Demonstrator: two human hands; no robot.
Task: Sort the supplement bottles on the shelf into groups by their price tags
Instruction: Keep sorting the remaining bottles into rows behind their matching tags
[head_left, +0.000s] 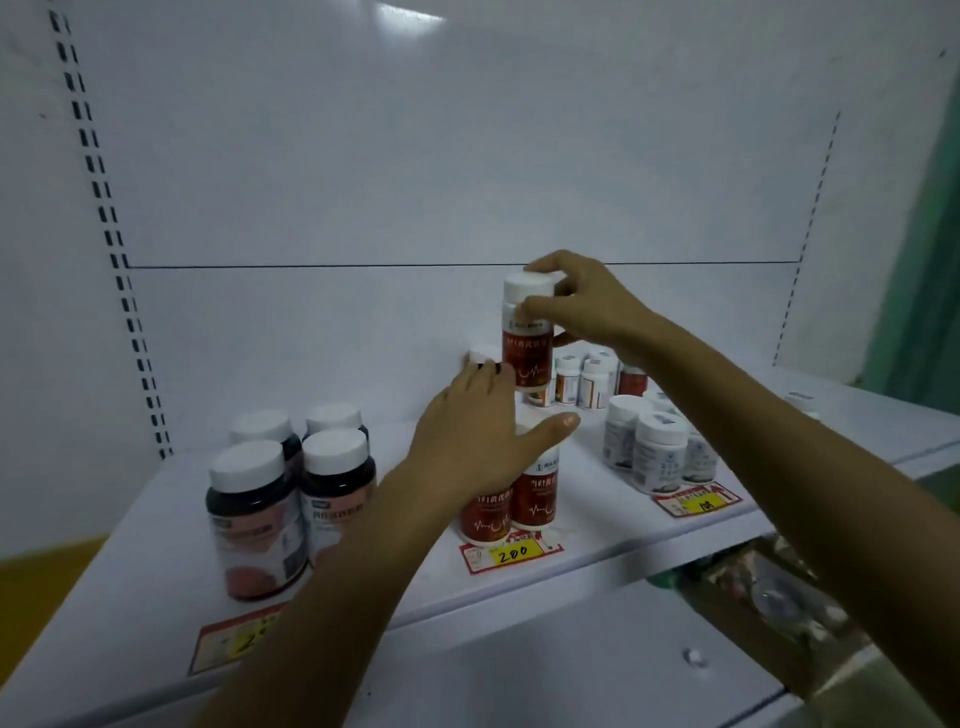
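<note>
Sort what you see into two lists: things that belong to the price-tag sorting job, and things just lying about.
Job: red-label bottle held in right hand; left hand; dark bottles; white bottles; 200 price tag.

Lying about: clutter on lower shelf; yellow surface.

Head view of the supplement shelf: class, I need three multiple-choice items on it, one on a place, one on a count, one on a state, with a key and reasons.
1. Where is the price tag reading 200?
A. on the shelf's front edge, before the red-labelled bottles
B. on the back wall
C. on a bottle cap

2. How many dark bottles with white caps stand at the left?
A. two
B. four
C. six

3. What is the right hand doing?
A. resting flat on the shelf
B. holding a price tag
C. gripping a red-labelled bottle lifted off the shelf

Key: 1 A, the tag lies in front of the red pair. 2 B, two rows of two. 3 C, fingers clasp its cap, bottle raised.
</note>
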